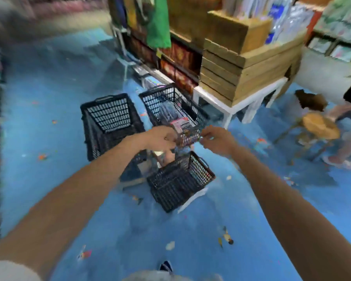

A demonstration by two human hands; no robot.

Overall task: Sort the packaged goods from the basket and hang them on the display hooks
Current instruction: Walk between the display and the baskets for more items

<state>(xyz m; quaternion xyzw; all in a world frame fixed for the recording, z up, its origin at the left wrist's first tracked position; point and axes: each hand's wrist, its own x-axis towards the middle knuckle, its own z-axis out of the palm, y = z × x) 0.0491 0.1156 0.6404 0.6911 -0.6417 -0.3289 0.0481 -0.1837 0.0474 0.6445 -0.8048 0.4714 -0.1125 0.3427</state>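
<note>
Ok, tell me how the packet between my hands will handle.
The packet is probably light: the left hand and right hand hold it up by its sides alone. It looks boxy, so it is likely fairly stiff, though blur hides detail.

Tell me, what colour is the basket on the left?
The left basket is black, shown in the head view.

A small, blurred package [183,134] with a pink top is held between the left hand [160,138] and right hand [217,140]. Around it stand three black mesh baskets. The far basket [160,94] at 12 o'clock holds goods, the left basket [109,116] is at 9 o'clock, and the near basket [180,185] at 6 o'clock is tilted.
</note>
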